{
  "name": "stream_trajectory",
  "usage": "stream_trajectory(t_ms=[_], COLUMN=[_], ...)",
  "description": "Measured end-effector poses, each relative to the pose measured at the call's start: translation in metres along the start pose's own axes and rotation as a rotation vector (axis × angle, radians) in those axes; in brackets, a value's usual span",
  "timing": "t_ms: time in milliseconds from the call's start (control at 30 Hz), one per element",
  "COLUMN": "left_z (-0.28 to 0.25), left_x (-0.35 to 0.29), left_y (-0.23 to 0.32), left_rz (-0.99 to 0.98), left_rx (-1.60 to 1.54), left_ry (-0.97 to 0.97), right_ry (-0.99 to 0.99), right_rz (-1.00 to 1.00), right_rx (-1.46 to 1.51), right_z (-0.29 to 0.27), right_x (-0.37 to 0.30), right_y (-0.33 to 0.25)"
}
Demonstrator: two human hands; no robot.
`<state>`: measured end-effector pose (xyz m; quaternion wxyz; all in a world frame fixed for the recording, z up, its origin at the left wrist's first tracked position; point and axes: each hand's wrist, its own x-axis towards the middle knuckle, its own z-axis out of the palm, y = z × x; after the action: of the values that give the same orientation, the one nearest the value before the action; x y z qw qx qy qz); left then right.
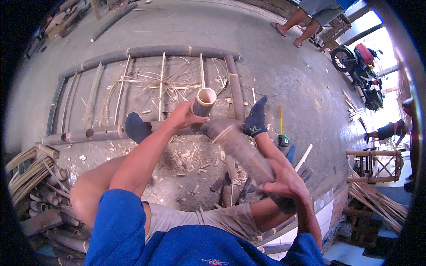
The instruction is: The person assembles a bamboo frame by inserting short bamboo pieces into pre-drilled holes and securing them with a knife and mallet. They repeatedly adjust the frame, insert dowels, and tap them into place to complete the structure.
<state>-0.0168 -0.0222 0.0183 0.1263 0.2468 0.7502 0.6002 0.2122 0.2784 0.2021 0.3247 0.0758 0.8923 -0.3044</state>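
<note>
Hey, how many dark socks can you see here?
2: the left sock, left of the left hand; the right sock, beyond the right hand. No others visible.

The one fisheye view looked steeply down and forward from the wearer's head, its wide field ringed in black. The shirt (191, 246) sat nearest, at the lower edge; the left hand (183, 116) and right hand (287, 181) came farther out, above the floor (275, 73). It reached to a motorbike (356, 67), upper right.
</note>
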Motion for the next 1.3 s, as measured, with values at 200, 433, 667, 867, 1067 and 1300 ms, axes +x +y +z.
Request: stream_trajectory(t_ms=[200,433,667,867,1067,1300], left_z=[0.002,0.004,0.004,0.004,0.007,0.01], left_x=[0.0,-0.009,-0.007,-0.003,-0.007,-0.011], left_y=[0.008,0.016,0.001,-0.007,-0.023,-0.022], left_rz=[-0.191,-0.064,-0.186,-0.051,-0.052,-0.138], left_rx=[-0.033,-0.104,0.014,-0.133,-0.052,-0.348], left_ry=[-0.047,0.025,-0.031,-0.042,-0.009,-0.047], right_ry=[0.667,0.487,0.843,0.489,0.681,0.472], right_rz=[-0.303,-0.105,-0.419,-0.118,-0.294,-0.087], right_rx=[0.517,-0.164,0.308,-0.157,0.167,0.052], right_z=[-0.03,0.0,-0.009,0.003,0.021,0.049], right_x=[0.002,0.096,0.084,0.102,0.096,0.089], right_y=[-0.036,-0.099,-0.107,-0.108,-0.105,-0.088])
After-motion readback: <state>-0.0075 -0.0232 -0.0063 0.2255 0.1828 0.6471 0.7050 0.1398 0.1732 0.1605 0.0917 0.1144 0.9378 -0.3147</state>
